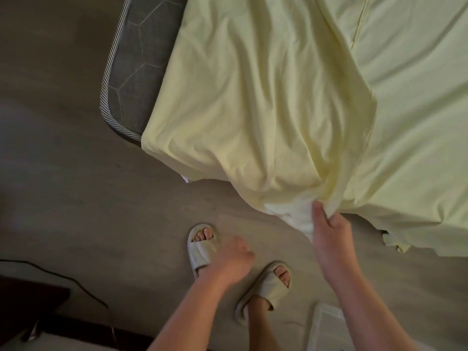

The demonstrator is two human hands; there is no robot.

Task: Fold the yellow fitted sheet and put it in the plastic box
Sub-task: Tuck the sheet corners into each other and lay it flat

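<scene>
Yellow cotton fitted sheet (266, 97) overhangs the grey quilted mattress (136, 72). Right hand (331, 231) pinches its bunched hem beside the mattress edge, likely to pull it free; left hand (233, 259) hangs loosely curled, empty.

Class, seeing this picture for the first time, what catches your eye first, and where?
The yellow fitted sheet fills the upper right, spilling over the edge of the grey mattress, whose corner lies bare at upper left. The right hand pinches a hanging fold of it at lower centre.

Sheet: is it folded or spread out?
Spread: the sheet lies loose and wrinkled across the mattress, one bunched edge pinched by the right hand.
</scene>
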